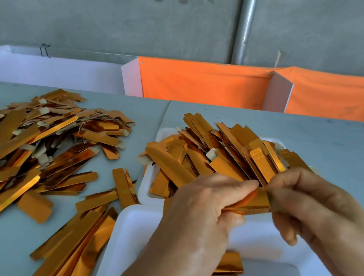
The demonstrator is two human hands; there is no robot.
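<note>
Glossy gold foil card strips (260,200); matt white foam tray (133,231).

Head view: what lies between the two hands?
A gold strip, pinched at one end by the left hand and at the other by the right hand; the head view shows it.

Held gold strip (259,201) mostly behind fingers (236,187), near tray (134,223) cropped below

Both hands (208,205) (309,209) pinch one gold strip (259,201) — over white trays (133,226).
</note>
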